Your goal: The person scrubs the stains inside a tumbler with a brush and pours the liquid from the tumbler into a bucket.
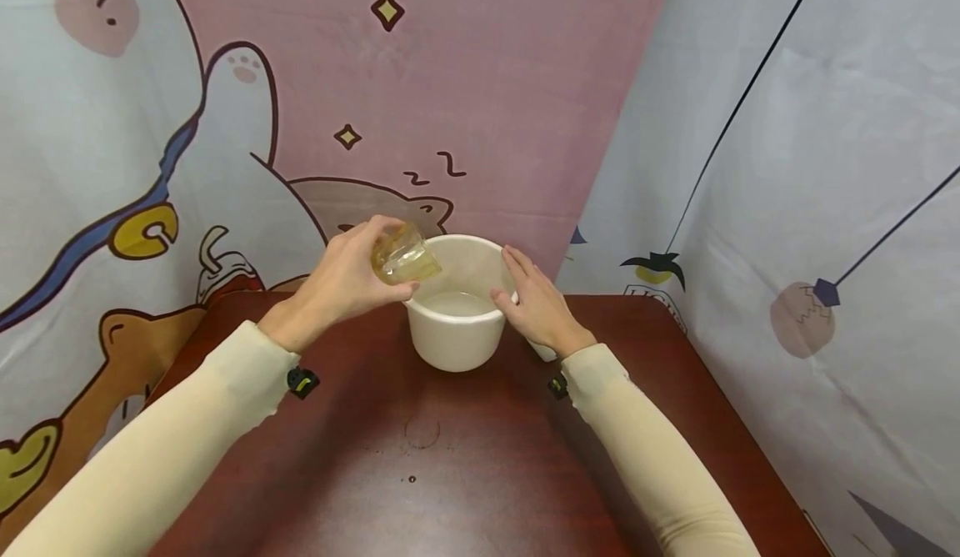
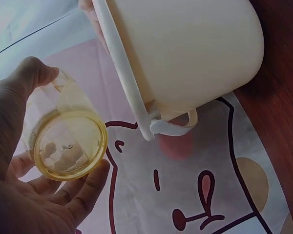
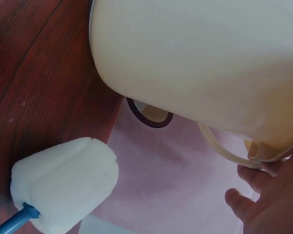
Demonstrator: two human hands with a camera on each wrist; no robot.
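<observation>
A clear yellowish cup (image 1: 405,257) is gripped in my left hand (image 1: 345,278), tilted with its mouth toward the white bucket (image 1: 456,344). In the left wrist view the round base of the cup (image 2: 68,146) faces the camera, thumb on one side and fingers on the other. Some water (image 1: 453,303) lies in the bucket, which stands upright on the table. My right hand (image 1: 543,311) holds the bucket's right rim, thumb at the inner side and fingers along the outside. Its fingertips are close to the bucket's handle (image 3: 224,151) in the right wrist view.
A white sponge brush (image 3: 66,183) with a blue handle lies right of the bucket, mostly hidden by my right hand in the head view. Wet marks (image 1: 422,434) show on the brown table (image 1: 360,490). Printed cloth (image 1: 510,107) hangs behind.
</observation>
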